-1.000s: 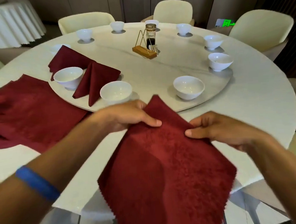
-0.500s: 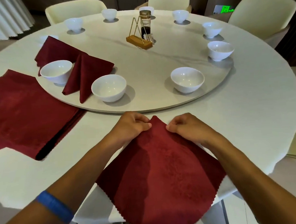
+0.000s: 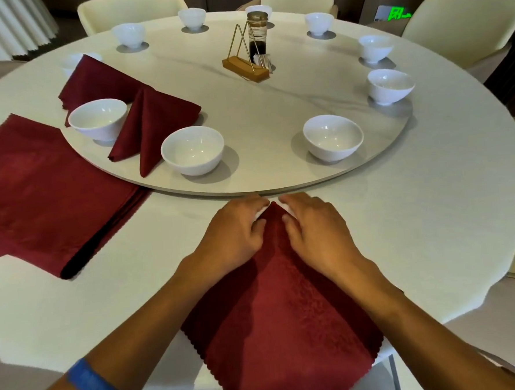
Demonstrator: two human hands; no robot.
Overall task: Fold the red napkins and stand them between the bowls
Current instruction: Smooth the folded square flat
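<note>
A red napkin (image 3: 284, 307) lies as a diamond on the table's near edge, its lower corner hanging over. My left hand (image 3: 237, 232) and my right hand (image 3: 312, 227) lie on its far corner, side by side, fingers pressing the cloth to the table. A folded red napkin (image 3: 152, 123) stands between two white bowls (image 3: 99, 118) (image 3: 192, 149) on the turntable. Another folded napkin (image 3: 92, 79) stands behind the left bowl. A third near bowl (image 3: 332, 136) sits to the right, with a wide gap between it and the middle bowl.
A stack of flat red napkins (image 3: 36, 190) lies at the left. Several more white bowls ring the turntable (image 3: 275, 109). A gold-wire stand on a wooden base (image 3: 245, 67) and a dark jar (image 3: 258, 35) sit at its middle. Cream chairs surround the table.
The napkin has come down from the air onto the table. Both hands moved forward and together along its far corner and now press it flat.
</note>
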